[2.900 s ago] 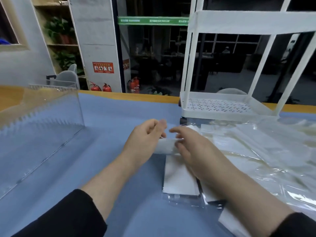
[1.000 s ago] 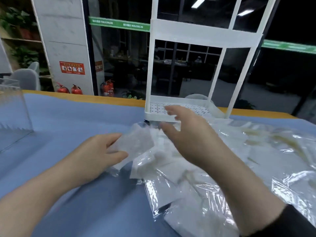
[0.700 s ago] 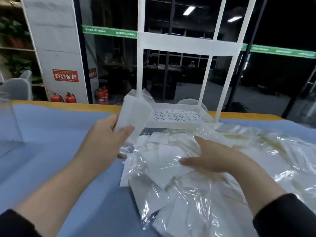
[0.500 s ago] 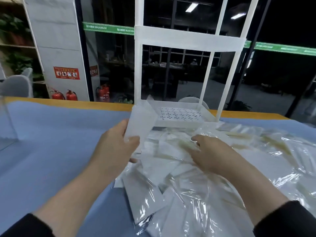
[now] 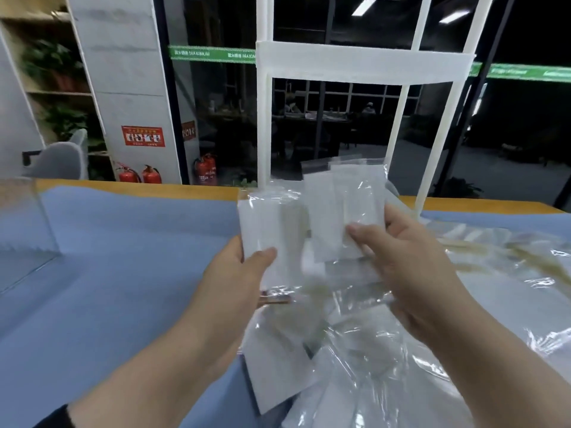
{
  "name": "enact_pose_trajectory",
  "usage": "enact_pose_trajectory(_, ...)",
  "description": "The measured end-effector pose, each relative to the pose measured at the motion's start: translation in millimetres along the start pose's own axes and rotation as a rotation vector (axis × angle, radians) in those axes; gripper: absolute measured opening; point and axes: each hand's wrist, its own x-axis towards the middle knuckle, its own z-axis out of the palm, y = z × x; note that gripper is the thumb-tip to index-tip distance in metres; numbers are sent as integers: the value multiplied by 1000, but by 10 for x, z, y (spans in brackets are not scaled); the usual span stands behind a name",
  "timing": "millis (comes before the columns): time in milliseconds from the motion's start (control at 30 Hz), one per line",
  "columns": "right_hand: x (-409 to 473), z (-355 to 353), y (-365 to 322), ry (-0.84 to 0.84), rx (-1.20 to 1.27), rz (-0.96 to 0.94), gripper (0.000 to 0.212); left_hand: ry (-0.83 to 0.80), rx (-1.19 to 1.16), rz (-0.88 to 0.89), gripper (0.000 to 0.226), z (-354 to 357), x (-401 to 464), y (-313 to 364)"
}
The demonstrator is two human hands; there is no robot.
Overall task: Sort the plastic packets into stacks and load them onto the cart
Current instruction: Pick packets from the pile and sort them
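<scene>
Left hand (image 5: 234,273) pinches a clear plastic packet with a white insert (image 5: 268,230), raised off the worktop. Right hand (image 5: 411,261) grips a second clear packet with white inserts (image 5: 343,208), just right of the first. Loose heap of clear packets (image 5: 355,359) lies below both hands on the blue-covered worktop (image 5: 123,273). White tiered cart (image 5: 340,66) stands beyond them.

Blue-covered tabletop (image 5: 129,273) bearing a heap of plastic packets (image 5: 386,350), a white cart (image 5: 414,193), and, apparently, a clear box (image 5: 24,230).
</scene>
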Motion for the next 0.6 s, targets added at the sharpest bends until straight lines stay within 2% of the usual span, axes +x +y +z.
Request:
enact_pose_trajectory(100, -63, 201, 62, -53, -6, 21, 19, -100, -74, -36, 30, 107, -112, 23)
enact_pose_trajectory(200, -120, 310, 126, -110, -167, 38, 16, -149, -92, -48, 34, 148, -178, 51)
enact_pose_trajectory(367, -201, 392, 170, -275, -196, 64, 21, -45, -82, -16, 22, 134, -146, 32)
enact_pose_trajectory(600, -92, 620, 3, -206, -134, -21, 20, 5, 4, 54, 22, -66, -98, 155)
